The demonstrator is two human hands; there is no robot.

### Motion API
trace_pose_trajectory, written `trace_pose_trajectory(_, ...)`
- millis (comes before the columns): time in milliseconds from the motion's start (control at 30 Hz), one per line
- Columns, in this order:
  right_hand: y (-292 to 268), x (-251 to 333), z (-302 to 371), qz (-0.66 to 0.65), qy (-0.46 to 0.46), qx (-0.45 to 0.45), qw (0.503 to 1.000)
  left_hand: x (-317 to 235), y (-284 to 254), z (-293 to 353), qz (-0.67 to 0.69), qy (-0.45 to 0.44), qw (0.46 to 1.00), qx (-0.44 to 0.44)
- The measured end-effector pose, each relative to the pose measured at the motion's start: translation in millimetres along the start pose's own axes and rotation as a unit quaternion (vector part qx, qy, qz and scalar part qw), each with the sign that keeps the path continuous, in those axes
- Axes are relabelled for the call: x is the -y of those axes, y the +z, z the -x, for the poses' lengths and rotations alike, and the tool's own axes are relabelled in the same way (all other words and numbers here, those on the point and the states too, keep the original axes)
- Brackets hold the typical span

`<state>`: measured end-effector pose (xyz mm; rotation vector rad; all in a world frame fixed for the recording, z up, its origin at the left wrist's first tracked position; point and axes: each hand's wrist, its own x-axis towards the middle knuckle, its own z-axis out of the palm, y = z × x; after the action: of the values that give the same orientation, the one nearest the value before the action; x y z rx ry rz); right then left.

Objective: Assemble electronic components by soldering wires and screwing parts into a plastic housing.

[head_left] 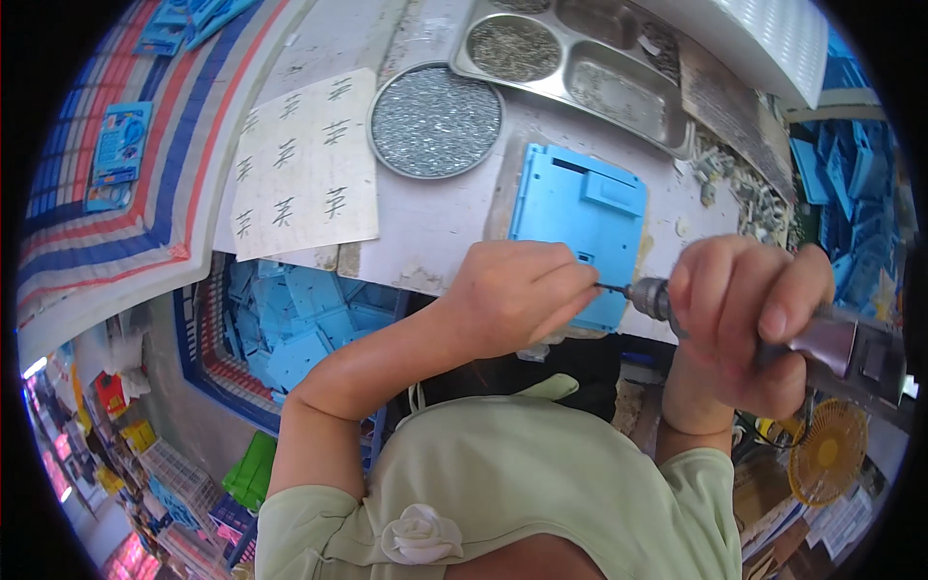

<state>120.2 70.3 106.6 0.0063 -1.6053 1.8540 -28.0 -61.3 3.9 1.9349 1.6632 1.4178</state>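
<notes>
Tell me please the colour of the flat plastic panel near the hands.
The flat plastic panel is light blue; it shows best in the head view.

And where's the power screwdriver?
In the head view, the power screwdriver is right of centre, in the right hand, its bit pointing at the left hand over the blue panel.

Passage is left over the tabletop (430, 220) between paper sheet (309, 174) and blue panel (565, 215), bounded beyond by a round dish (437, 177).
</notes>
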Motion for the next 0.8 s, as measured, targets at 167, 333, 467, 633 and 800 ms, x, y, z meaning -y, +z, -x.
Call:
trace_pose_trajectory(167,-22,-7,3,-0.002,-0.024,-0.006,1.0,74,-57,-27,-0.292,-0.092,0.95,-0.064)
trace_pose_trajectory(333,-37,-2,14,0.016,-0.022,-0.009,1.0,102,-72,-24,-0.329,-0.132,0.935,0.005)
trace_pose_trajectory(467,-30,10,41,0.044,-0.007,-0.071,0.997,119,-76,-30,-0.333,-0.096,0.938,-0.025)
trace_pose_trajectory(633,-16,12,64,0.033,0.032,-0.115,0.992,128,-78,-34,-0.4,-0.046,0.915,-0.008)
trace_pose_trajectory(800,-18,9,82,0.029,0.026,-0.085,0.996,112,-76,-45,-0.323,-0.077,0.943,0.029)
